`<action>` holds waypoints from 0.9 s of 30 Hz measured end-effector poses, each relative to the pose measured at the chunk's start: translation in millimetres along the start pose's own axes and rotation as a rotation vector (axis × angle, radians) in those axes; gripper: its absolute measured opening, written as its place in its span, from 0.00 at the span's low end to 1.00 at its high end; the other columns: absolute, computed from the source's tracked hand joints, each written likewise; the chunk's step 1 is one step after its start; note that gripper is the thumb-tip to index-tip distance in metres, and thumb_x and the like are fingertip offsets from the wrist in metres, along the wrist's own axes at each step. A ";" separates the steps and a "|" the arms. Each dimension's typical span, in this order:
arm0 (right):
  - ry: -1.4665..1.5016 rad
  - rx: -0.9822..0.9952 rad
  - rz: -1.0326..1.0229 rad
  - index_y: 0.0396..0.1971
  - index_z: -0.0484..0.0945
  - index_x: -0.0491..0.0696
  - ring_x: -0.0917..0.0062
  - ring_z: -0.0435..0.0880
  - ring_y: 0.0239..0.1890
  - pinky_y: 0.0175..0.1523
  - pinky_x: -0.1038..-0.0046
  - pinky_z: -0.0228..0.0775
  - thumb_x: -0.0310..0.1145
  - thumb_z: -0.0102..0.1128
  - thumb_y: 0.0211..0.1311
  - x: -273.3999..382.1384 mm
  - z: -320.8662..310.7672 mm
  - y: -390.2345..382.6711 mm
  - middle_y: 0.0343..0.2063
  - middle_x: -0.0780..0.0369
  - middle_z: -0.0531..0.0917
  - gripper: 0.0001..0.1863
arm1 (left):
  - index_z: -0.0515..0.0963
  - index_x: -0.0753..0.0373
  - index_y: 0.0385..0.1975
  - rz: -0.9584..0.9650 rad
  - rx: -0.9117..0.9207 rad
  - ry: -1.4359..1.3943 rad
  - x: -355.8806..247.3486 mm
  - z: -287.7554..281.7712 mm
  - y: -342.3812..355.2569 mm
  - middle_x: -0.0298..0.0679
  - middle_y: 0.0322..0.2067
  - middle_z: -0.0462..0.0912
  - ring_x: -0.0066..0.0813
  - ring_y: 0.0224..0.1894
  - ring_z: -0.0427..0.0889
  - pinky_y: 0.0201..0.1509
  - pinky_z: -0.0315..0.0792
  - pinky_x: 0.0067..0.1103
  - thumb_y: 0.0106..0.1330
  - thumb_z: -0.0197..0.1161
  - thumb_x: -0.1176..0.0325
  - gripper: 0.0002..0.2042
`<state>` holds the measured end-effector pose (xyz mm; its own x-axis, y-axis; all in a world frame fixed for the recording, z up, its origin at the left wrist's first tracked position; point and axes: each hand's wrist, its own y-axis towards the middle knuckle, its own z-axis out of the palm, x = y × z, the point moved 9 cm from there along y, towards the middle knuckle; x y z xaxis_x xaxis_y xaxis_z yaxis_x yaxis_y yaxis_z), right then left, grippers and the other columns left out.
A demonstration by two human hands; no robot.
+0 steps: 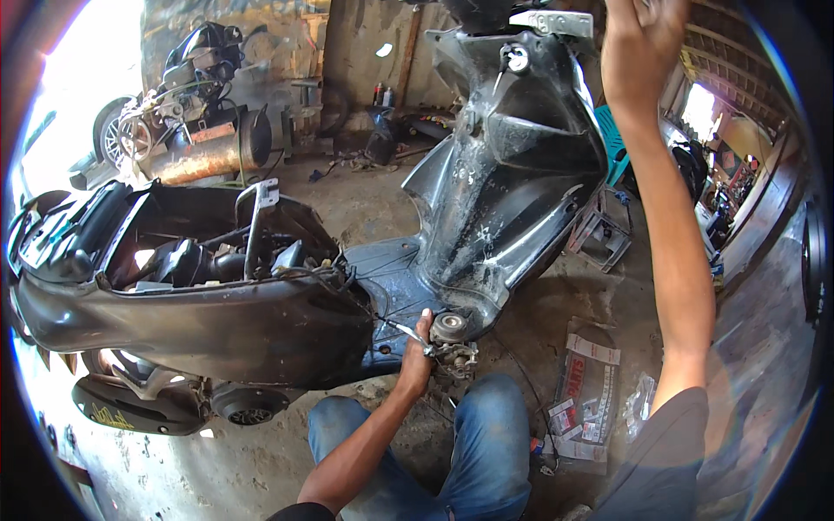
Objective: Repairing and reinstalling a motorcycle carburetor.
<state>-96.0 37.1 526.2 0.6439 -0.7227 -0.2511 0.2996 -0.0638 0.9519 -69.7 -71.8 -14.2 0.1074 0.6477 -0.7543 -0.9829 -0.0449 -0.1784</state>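
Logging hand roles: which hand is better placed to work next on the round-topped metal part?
Probably the left hand: it's right at the metal part; the right hand is raised by the picture's upper edge.

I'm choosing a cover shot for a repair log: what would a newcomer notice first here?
Probably the dark scooter across the left and centre, its rear body open, exposing parts inside. Next, the raised right hand at the top edge, right of centre; low in the middle, the left hand holds a small metal assembly.
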 end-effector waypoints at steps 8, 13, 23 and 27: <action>0.536 0.441 0.348 0.41 0.84 0.38 0.74 0.88 0.42 0.47 0.73 0.78 0.34 0.77 0.54 -74.9 131.2 -67.6 0.37 0.56 0.89 0.19 | 0.75 0.65 0.60 0.038 0.068 -0.008 15.2 -5.7 9.1 0.41 0.53 0.83 0.30 0.52 0.82 0.61 0.74 0.26 0.75 0.46 0.35 0.35; 0.152 0.253 0.258 0.41 0.88 0.46 0.70 0.90 0.38 0.47 0.68 0.78 0.39 0.76 0.55 -94.0 129.1 -55.4 0.37 0.59 0.91 0.16 | 0.75 0.66 0.60 -0.057 0.062 -0.061 27.3 -3.1 9.5 0.42 0.55 0.82 0.31 0.55 0.82 0.64 0.72 0.29 0.76 0.45 0.36 0.35; 0.313 0.155 0.263 0.36 0.85 0.44 0.67 0.91 0.31 0.40 0.66 0.80 0.38 0.75 0.57 -67.4 116.2 -58.3 0.28 0.56 0.89 0.14 | 0.76 0.67 0.59 0.052 0.002 0.025 34.8 -7.3 26.1 0.43 0.51 0.84 0.30 0.50 0.84 0.59 0.76 0.27 0.77 0.44 0.38 0.34; 0.628 0.272 0.434 0.36 0.85 0.43 0.69 0.91 0.30 0.38 0.69 0.80 0.34 0.73 0.59 -70.7 126.1 -66.7 0.28 0.57 0.90 0.11 | 0.78 0.67 0.54 0.072 0.034 0.073 28.4 2.6 23.8 0.42 0.45 0.86 0.29 0.44 0.86 0.53 0.79 0.25 0.77 0.43 0.37 0.34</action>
<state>-250.2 5.7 502.5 0.9627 -0.2054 0.1763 -0.1980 -0.0900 0.9761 -90.4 -52.5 -38.3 0.0461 0.5868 -0.8084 -0.9928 -0.0625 -0.1020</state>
